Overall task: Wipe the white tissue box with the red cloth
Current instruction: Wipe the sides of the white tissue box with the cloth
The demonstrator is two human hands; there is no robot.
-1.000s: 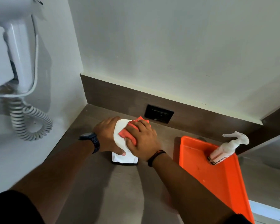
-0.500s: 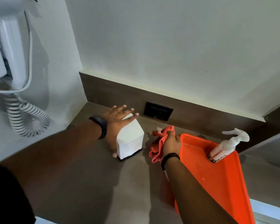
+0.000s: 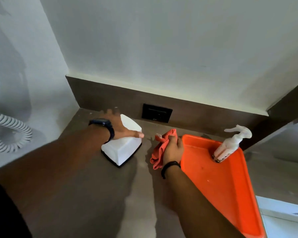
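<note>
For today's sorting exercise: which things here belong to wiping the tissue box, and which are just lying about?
Job: white tissue box, red cloth, right hand gripping it, left hand on the box.

Lying about: orange tray, pump bottle, wall socket, coiled cord.

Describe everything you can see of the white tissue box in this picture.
The white tissue box is a squat, smooth-sided block with a thin black base edge, standing on the brown counter, turned corner-on to the camera. No tissue or opening shows. The left hand lies open across its top. The red cloth, bunched in the right hand, is beside it, not touching.
</note>
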